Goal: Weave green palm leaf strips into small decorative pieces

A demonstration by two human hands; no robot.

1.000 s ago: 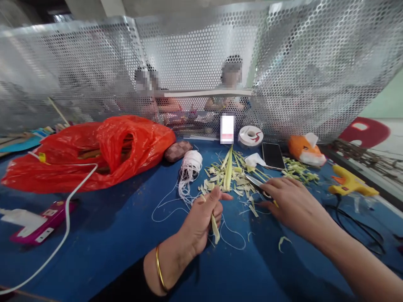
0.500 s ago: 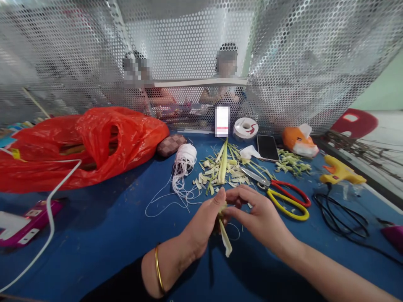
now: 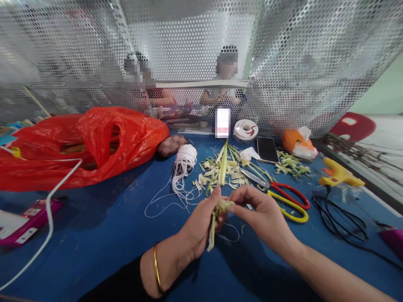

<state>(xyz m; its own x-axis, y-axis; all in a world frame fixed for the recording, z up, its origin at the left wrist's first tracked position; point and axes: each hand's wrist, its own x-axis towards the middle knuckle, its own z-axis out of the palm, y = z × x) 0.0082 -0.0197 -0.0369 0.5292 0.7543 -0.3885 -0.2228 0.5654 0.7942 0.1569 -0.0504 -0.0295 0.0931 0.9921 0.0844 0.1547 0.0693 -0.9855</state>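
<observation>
A small bundle of pale green leaf strips [image 3: 223, 204] is held between my hands, one strip hanging down below it. My left hand [image 3: 201, 220] is closed around the bundle, thumb pointing up. My right hand [image 3: 256, 209] pinches the bundle's right edge between thumb and fingers. A thin white thread [image 3: 234, 239] loops on the table beneath. Just beyond lie cut leaf pieces [image 3: 206, 174] and longer leaf stalks [image 3: 223, 167]. Scissors [image 3: 283, 195] with one red and one yellow handle lie right of the pieces, close to my right hand.
A ball of white string [image 3: 185, 157], a checkered pouch [image 3: 171, 145] and a red plastic bag [image 3: 132, 134] are on the left. To the right are a phone [image 3: 267, 149], a ribbon roll [image 3: 246, 130], an orange tissue pack [image 3: 297, 144] and a yellow glue gun [image 3: 341, 173]. Two people sit behind the perforated sheet.
The hanging strip has swung from the right to the left, under my left hand. More of the bundle's top now shows between my hands, and my right hand has shifted slightly right.
</observation>
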